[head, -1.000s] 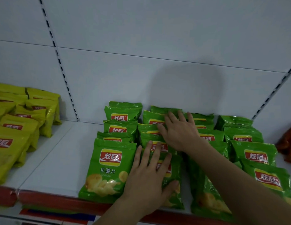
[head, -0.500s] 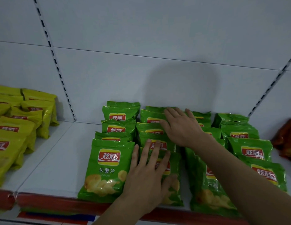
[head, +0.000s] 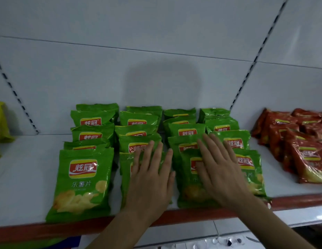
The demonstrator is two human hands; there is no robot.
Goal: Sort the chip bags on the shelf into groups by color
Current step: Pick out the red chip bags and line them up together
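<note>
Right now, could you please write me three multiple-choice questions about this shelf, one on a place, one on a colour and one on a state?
1. Where do the red bags lie?
A. right of the green bags
B. left of them
C. on top of them

2. What colour is the bag at the far left edge?
A. blue
B. yellow
C. white

3. How does the left hand lie?
A. flat on a green bag
B. curled round a bag
C. off the shelf

Answers: 1 A, the red group sits at the right end. 2 B, the yellow bag shows there. 3 A, its fingers are straight; the right hand lies flat likewise.
</note>
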